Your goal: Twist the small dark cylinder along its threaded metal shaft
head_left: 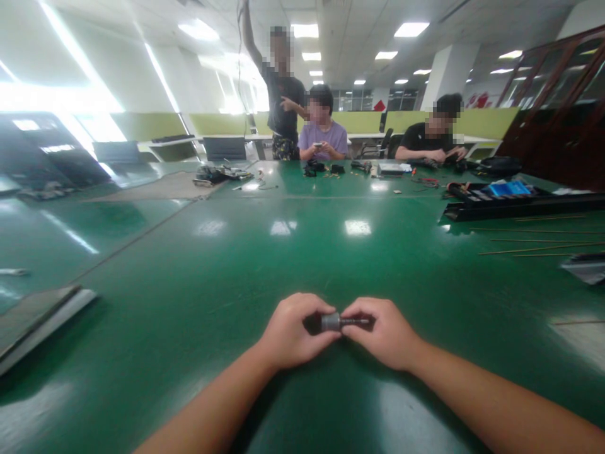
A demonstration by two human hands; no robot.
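Observation:
A small dark grey metal cylinder with a thin stepped shaft (331, 322) lies crosswise between my two hands, over the green table; its exact kind is unclear. My left hand (297, 331) is closed, with thumb and fingertips pinching the thick cylinder end. From the other side my right hand (385, 334) pinches the part where the shaft meets the cylinder. The shaft points right, into the gap between that hand's thumb and forefinger. Both sets of fingertips nearly touch each other.
The glossy green table (227, 252) spreads all around. At left lies a flat grey board (42, 321). On the right are thin brass-coloured rods (543, 241) and a black tray (510, 205). A board heaped with parts (222, 173) sits further off. Several people are at the far side.

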